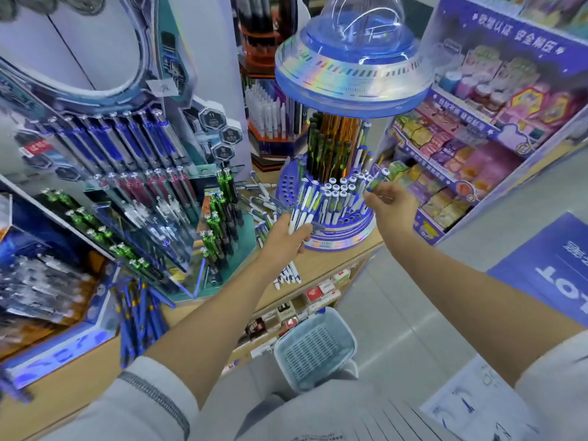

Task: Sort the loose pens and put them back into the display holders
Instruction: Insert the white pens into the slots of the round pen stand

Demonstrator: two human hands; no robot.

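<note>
Shop counter (321, 264): the left hand (286, 238) grips a bundle (304, 205) of white-and-blue pens beside the round holder (346, 232), its holes stocked with upright pens. The right hand (389, 206) pinches one pen (377, 181) over its rim. Loose pens (262, 202) lie behind; the left racks (133, 173) blur.

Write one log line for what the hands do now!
left hand: holds pen bundle | right hand: pinches one pen at round holder | loose pens: on shelf
</note>
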